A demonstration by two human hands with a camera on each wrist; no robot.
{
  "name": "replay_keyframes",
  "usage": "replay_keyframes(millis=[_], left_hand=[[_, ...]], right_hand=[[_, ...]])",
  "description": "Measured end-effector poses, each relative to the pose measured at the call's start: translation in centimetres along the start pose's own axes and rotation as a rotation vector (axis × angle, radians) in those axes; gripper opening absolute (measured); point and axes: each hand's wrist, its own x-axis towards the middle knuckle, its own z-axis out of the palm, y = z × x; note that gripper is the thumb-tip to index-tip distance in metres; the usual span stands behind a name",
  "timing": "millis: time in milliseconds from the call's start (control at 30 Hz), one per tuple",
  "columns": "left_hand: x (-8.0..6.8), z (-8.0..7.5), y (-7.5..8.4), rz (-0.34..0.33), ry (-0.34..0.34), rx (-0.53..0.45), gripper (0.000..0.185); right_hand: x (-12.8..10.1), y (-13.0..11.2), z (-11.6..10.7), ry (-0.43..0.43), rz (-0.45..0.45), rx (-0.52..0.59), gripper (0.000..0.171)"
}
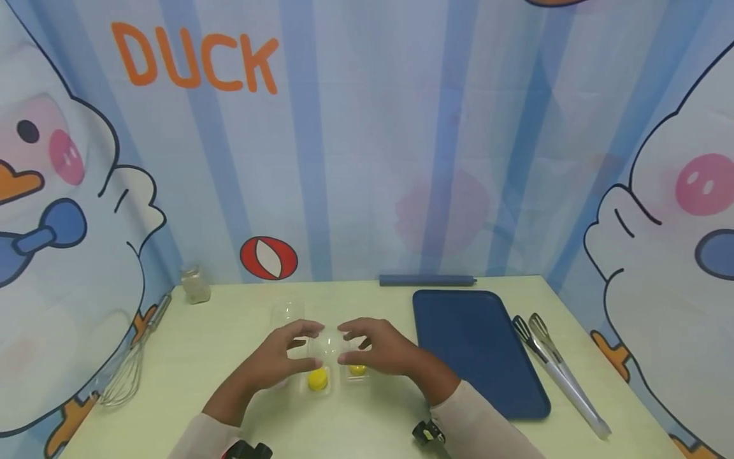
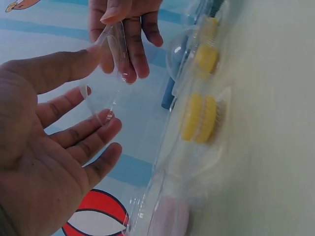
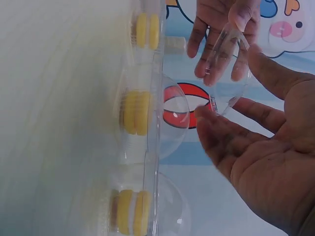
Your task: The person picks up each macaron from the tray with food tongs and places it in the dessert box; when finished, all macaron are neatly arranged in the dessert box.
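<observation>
Between my two hands is a clear plastic domed lid [image 2: 117, 81], raised above the table and pinched at its edges by thumbs and fingertips. My left hand [image 1: 279, 354] has its left side; my right hand [image 1: 381, 346] has the opposite side. Just below stand clear plastic cases, each with a macaron inside. One yellow macaron [image 1: 317, 379] lies near the left thumb, another yellow macaron [image 1: 357, 369] under the right hand. In the left wrist view a pink macaron [image 2: 170, 217] sits in a case at the near end of the row. Domed covers top some cases in the right wrist view.
A blue tray [image 1: 478, 357] lies to the right, with two pairs of tongs [image 1: 564, 373] beside it. A dark blue bar [image 1: 427, 280] rests along the back edge. At the left are a wire whisk [image 1: 129, 366] and a small jar [image 1: 195, 285].
</observation>
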Motion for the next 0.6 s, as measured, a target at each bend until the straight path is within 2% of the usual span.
replay_keyframes(millis=[167,400,600], left_hand=[[-1.4,0.2,-0.2,0.017,0.042,0.039,0.063],[-2.6,0.9,0.2,-0.098,0.084,0.169,0.064],[-3.4,1.5,0.6,-0.167,0.091,0.231,0.063]], right_hand=[[0.0,-0.6,0.6,-0.018,0.009,-0.101,0.059],[-0.2,-1.4,1.5,-0.019,0.021,-0.194,0.06],[0.0,-1.2,2.2,-0.021,0.013,-0.198,0.06]])
